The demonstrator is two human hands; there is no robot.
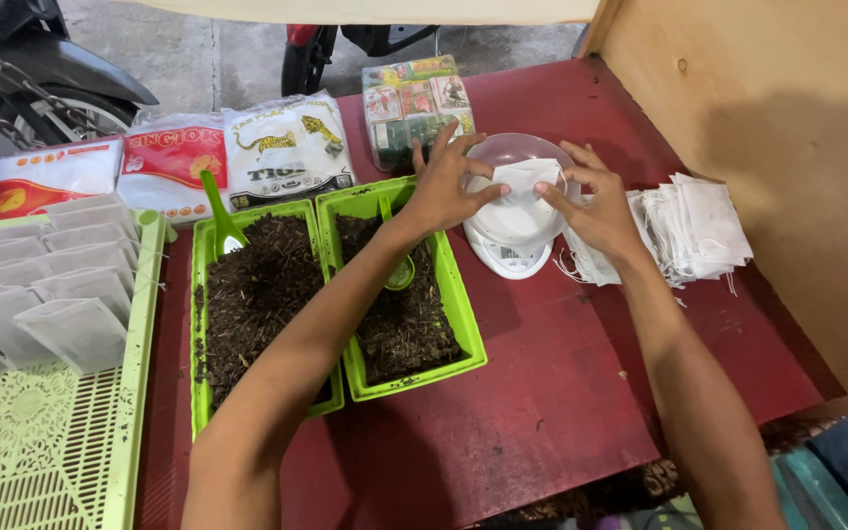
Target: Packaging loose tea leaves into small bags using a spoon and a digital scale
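Both hands at upper centre of the frame, pinching one small white filter bag (527,180) between them: left hand (447,186) on its left edge, right hand (596,201) on its right, equally near. Bag flat, pale, long axis left to right, held over the clear bowl (503,149) on the white scale (512,250) (on the red surface (542,393)). Two green trays of dark loose tea (257,294) just left.
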